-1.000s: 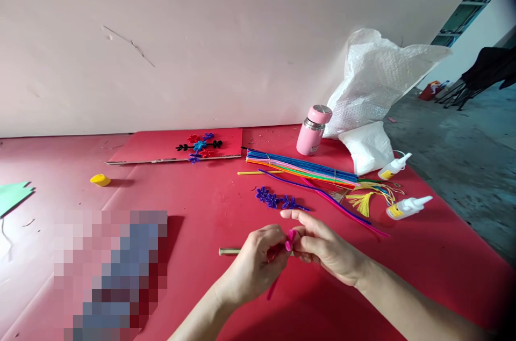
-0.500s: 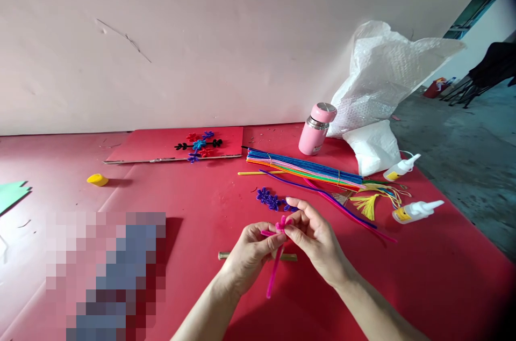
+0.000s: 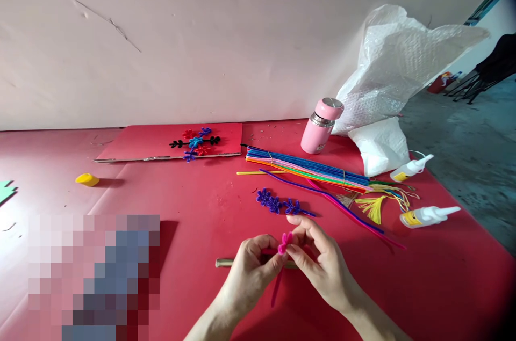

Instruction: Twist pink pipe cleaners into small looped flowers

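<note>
A bright pink pipe cleaner (image 3: 284, 243), bent into small loops at its top, is pinched between both hands, and its straight tail hangs down below them. My left hand (image 3: 255, 263) is closed on it from the left, thumb against the fingers. From the right, my right hand (image 3: 318, 255) grips the looped part between thumb and fingertips. Under the hands lies a thin bamboo-like stick (image 3: 224, 262), its middle hidden. Just beyond the fingers rest purple pipe-cleaner flowers (image 3: 274, 205) joined in a row.
A bundle of coloured pipe cleaners (image 3: 306, 165) lies behind, with loose purple and pink ones beside it. Glue bottles (image 3: 427, 216), a yellow tassel (image 3: 371, 207), a pink flask (image 3: 320, 129) and bubble wrap (image 3: 399, 67) are right. Left are a red board (image 3: 137, 142) with flowers and a yellow cap (image 3: 87, 180).
Both hands have moved slightly down with the pink pipe cleaner, whose looped part has turned. More of the purple flower row now shows. The view has shifted a little.
</note>
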Demonstrator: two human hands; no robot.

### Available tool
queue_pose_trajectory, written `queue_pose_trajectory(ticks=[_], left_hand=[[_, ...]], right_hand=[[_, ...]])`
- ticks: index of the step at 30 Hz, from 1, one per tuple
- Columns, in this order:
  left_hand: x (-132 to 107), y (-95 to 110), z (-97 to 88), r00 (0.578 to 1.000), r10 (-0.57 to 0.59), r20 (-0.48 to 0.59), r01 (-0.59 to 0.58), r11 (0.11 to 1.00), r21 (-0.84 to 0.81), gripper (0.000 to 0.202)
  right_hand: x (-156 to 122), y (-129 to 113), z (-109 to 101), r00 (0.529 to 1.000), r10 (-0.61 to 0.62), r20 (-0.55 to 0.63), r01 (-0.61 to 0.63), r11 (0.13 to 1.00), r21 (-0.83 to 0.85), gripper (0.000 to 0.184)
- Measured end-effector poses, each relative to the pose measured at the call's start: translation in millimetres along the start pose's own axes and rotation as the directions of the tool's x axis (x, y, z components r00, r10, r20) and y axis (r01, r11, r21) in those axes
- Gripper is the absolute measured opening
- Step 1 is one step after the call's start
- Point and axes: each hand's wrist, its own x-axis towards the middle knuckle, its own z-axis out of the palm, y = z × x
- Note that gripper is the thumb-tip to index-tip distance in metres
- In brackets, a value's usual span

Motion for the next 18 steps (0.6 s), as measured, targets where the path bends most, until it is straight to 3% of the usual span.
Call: queue_pose_trajectory(ticks=[5, 11, 15, 18], left_hand=[[1.1, 1.9, -7.7, 0.996, -0.040, 0.075, 0.034, 0.996, 0.078, 0.027], [1.0, 3.3, -8.5, 0.993, -0.078, 0.092, 0.077, 0.997, 0.015, 0.028], [-1.6, 0.8, -3.7, 0.998, 0.016, 0.062, -0.021, 0.997, 0.069, 0.020], [-4.2, 1.5, 1.8, 0.989, 0.146, -0.007, -0.141, 0.961, 0.237, 0.015]], right_hand=[[-1.2, -4.3, -6.1, 0.991, 0.079, 0.112, -0.085, 0.995, 0.051, 0.033], [-4.1, -2.4, -6.1, 0.998, -0.031, 0.054, 0.033, 0.998, -0.050, 0.036], [-6.7, 1.3, -2.8, 1.000, -0.018, 0.025, 0.019, 0.999, -0.046, 0.034], [-7.6, 1.7, 1.5, 1.000, 0.020, -0.014, -0.020, 1.000, 0.003, 0.032]])
